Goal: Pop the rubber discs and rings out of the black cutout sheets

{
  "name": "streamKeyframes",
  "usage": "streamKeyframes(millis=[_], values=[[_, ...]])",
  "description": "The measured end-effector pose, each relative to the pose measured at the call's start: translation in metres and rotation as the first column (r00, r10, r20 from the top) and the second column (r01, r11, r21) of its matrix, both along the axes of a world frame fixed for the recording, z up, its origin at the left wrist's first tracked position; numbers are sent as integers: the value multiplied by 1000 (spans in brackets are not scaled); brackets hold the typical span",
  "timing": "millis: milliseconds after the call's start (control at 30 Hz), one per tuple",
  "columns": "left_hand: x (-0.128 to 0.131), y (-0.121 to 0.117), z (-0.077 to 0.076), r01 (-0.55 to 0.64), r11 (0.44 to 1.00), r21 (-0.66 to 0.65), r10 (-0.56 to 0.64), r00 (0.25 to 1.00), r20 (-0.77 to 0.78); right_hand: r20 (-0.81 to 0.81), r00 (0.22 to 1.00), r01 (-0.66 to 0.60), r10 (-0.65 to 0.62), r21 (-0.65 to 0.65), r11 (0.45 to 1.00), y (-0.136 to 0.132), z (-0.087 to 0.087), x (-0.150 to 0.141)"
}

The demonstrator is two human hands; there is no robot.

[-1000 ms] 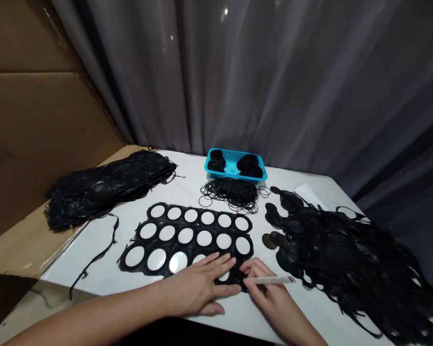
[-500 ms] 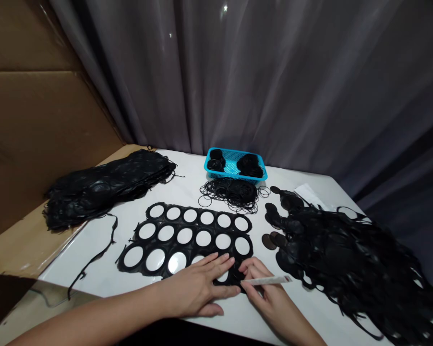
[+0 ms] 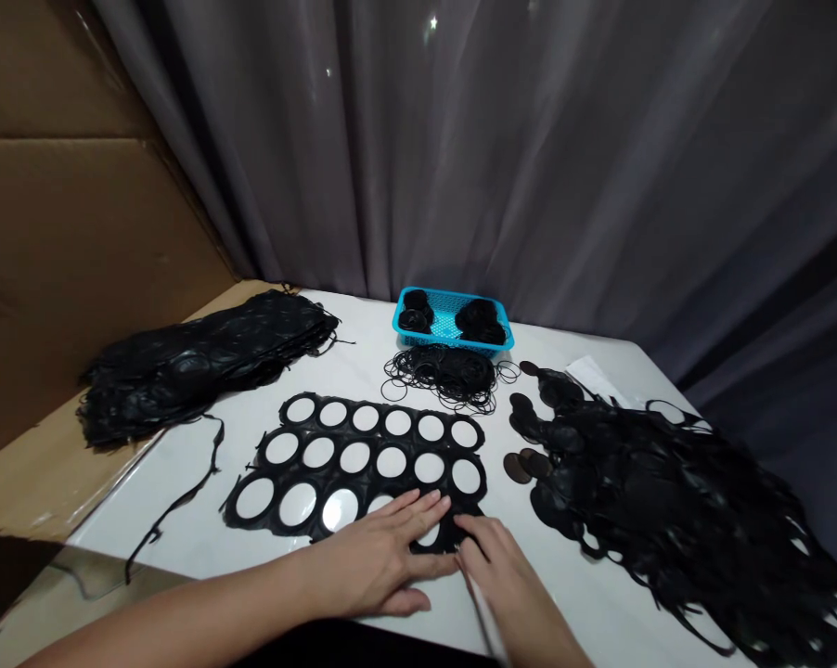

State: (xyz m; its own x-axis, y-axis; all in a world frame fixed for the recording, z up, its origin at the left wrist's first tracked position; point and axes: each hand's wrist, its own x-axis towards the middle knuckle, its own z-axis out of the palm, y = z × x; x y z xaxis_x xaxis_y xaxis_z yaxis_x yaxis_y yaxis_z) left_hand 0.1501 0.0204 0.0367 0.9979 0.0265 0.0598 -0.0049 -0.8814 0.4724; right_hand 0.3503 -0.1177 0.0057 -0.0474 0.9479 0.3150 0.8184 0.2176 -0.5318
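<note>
Leaning in over the table with a view from the wearer's head, I see a black perforated sheet lying flat, three rows of round holes across it. The left hand lies palm down, fingers extended and a little spread, pressing the sheet's 4 o'clock part; it grips nothing. The right hand is curled tight, pinching a pen-like white tool whose tip is too hidden to make out.

What worries me is how close that pinch sits to the left index fingertip: a slip toward 9 o'clock could jab it. Should the flat palm ease its pressure, I'd expect the thin sheet to drag and bunch, or one of the narrow webs between holes to tear. The right fingers also mask the working point, so a stray poke could go unnoticed. At 3 o'clock the tangled black heap and the loose discs lie near enough for a sleeve or wrist to snag.

Against the earlier frame, the tool's shaft has swung from 3 o'clock to about 5, and the right hand has rolled with it. The left hand keeps its place, while the blue basket and the ring pile, both around 1 o'clock, look unchanged.
</note>
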Motion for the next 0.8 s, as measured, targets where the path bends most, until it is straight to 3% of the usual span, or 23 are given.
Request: streamKeyframes(millis=[67, 167, 267, 367, 467, 567, 633, 733, 800], values=[[1, 0, 1, -4, 1000, -3, 4, 1000, -22, 10, 996, 91, -92, 107, 990, 3, -7, -1], [0, 0, 2, -14, 1000, 6, 15, 998, -69, -149, 945, 304, -291, 73, 950, 12, 5, 17], [-2, 0, 5, -13, 1000, 26, 15, 997, -79, -241, 797, 564, -554, -31, 825, 17, 32, 60], [-1, -1, 10, -22, 996, 86, 27, 998, -51, -158, 665, 734, -730, -37, 678, 13, 52, 113], [12, -3, 16, 7, 982, 186, -8, 1000, 3, 62, 606, 794, -793, 18, 608, 8, 57, 158], [36, -9, 18, 114, 943, 313, -140, 988, 63, 209, 595, 750, -776, 201, 630, 5, 57, 182], [52, -16, 17, 149, 909, 388, -189, 980, 67, 257, 560, 731, -788, 295, 616, 3, 60, 182], [68, -27, 17, 132, 897, 421, -173, 983, 59, 153, 495, 783, -856, 348, 515, 2, 63, 160], [74, -31, 20, 115, 907, 405, -143, 989, 39, -22, 559, 797, -829, 292, 529, 7, 64, 138]])
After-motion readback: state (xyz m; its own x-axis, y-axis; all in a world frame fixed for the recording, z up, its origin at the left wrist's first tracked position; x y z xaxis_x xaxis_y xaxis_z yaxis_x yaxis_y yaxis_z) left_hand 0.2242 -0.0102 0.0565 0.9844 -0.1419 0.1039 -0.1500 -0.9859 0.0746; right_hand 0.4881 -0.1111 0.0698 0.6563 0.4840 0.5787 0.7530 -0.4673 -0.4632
